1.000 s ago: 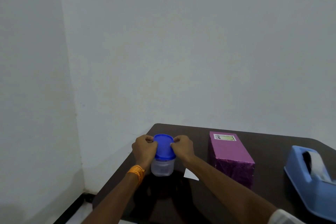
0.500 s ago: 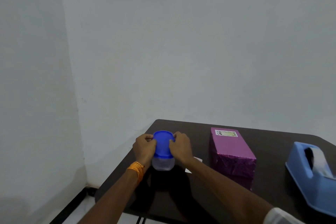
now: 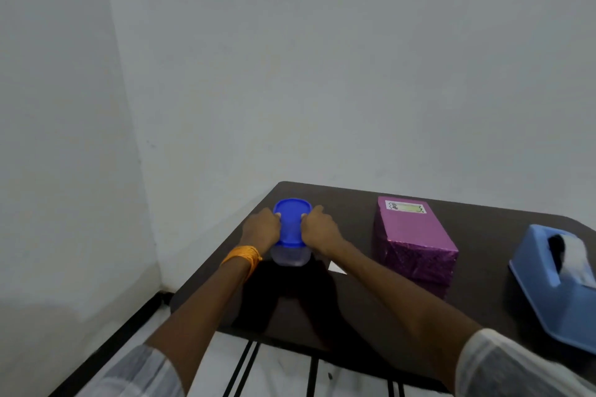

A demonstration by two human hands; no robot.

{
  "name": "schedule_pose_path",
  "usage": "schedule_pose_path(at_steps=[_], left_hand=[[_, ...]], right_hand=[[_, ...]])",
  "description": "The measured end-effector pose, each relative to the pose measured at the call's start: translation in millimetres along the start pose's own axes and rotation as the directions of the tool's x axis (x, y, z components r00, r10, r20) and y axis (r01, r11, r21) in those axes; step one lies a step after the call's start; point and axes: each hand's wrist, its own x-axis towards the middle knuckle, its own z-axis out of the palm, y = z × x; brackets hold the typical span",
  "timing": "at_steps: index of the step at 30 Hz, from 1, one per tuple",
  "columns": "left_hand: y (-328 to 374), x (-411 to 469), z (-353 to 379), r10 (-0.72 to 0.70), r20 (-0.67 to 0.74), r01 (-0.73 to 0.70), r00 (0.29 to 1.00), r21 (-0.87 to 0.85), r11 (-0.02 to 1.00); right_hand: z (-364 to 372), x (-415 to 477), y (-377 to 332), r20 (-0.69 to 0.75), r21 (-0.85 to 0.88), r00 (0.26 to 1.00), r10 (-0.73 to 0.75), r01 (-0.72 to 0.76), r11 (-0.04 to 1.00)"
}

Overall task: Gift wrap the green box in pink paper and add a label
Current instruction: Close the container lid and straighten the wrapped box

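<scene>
Left hand [image 3: 263, 229] and right hand [image 3: 320, 230] both curl over opposite edges of the glossy blue rounded lid [image 3: 292, 219] on a translucent plastic tub [image 3: 290, 257], near the left corner of the dark worktop [image 3: 483, 255]. The rectangular box in glittery pink paper [image 3: 416, 235] stands apart to their right, with a white-bordered paper label [image 3: 405, 207] flat on its top. A sky-blue plastic tape dispenser [image 3: 548, 287] sits farther right.

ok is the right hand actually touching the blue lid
Touching. The head view shows the right hand with fingers curled over the right edge of the blue lid, no gap between them; the left hand grips the opposite edge.
</scene>
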Motion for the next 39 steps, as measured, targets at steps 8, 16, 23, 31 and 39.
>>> schedule_pose_path(at_steps=[8, 16, 23, 31, 39], left_hand=[[6, 3, 2, -0.051, 0.018, 0.052, 0.999, -0.040, 0.998], [14, 9, -4, -0.098, 0.124, 0.106, 0.987, -0.057, 0.993], [11, 41, -3, -0.177, 0.152, 0.218, 0.972, -0.319, 0.922], [-3, 62, 7, -0.121, 0.174, 0.170, 0.977, -0.305, 0.937], [-6, 72, 17, -0.084, 0.159, 0.128, 0.984, -0.292, 0.948]], right_hand=[[-2, 6, -7, -0.020, 0.035, 0.991, 0.130, -0.130, 0.991], [-5, 5, 1, -0.016, 0.042, 0.998, 0.062, -0.062, 0.997], [-5, 19, 10, 0.031, -0.115, 0.997, -0.068, 0.071, 0.991], [5, 59, 13, 0.097, 0.170, 0.995, 0.021, -0.037, 0.985], [23, 93, 20, 0.138, 0.619, 0.963, 0.233, -0.268, 0.739]])
